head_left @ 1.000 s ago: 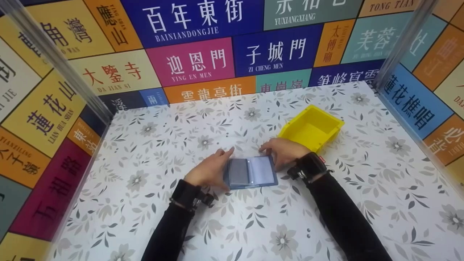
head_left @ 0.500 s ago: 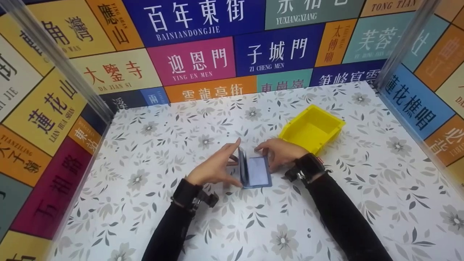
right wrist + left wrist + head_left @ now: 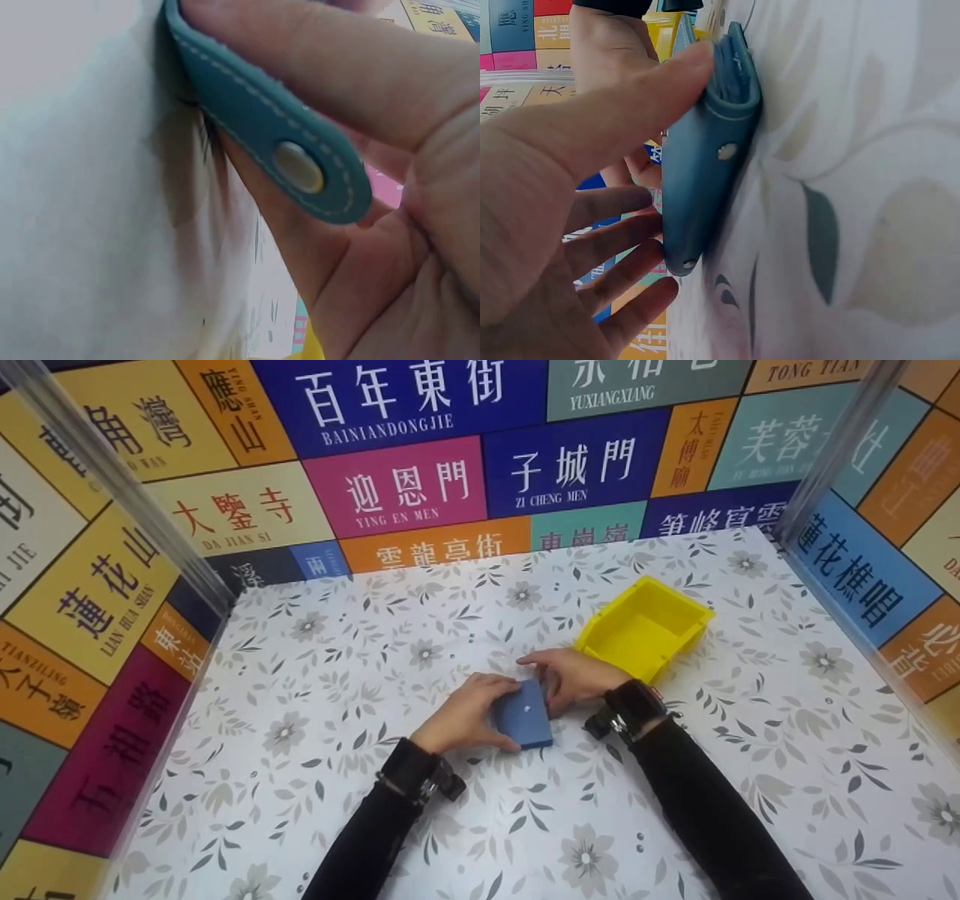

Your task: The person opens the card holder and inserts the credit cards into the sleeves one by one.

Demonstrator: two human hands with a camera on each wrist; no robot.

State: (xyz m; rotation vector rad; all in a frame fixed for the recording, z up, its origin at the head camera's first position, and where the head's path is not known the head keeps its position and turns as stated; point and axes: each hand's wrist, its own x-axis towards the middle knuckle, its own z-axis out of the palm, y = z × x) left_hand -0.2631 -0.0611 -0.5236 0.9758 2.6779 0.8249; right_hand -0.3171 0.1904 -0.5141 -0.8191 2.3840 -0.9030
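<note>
A blue card holder [image 3: 526,714] lies folded on the table, its cover facing up. In the left wrist view its rounded spine [image 3: 701,172] has metal studs, and sleeve edges show at the top end. My left hand [image 3: 469,714] holds it from the left, thumb on the near end and fingers towards the far end. At its right side my right hand [image 3: 574,679] holds on by the strap. In the right wrist view that stitched strap [image 3: 262,124], with a metal snap, sticks out between thumb and fingers. The fingertips there are partly hidden.
A yellow plastic bin [image 3: 645,626] stands just beyond the right hand. The table [image 3: 360,810] wears a white flower-and-leaf cover. Colourful sign-printed walls [image 3: 405,487] rise at the back and both sides.
The card holder lay spread open at first. My left hand has lifted its left half and folded it over to the right, moving right with it. The right hand stays by the right edge.
</note>
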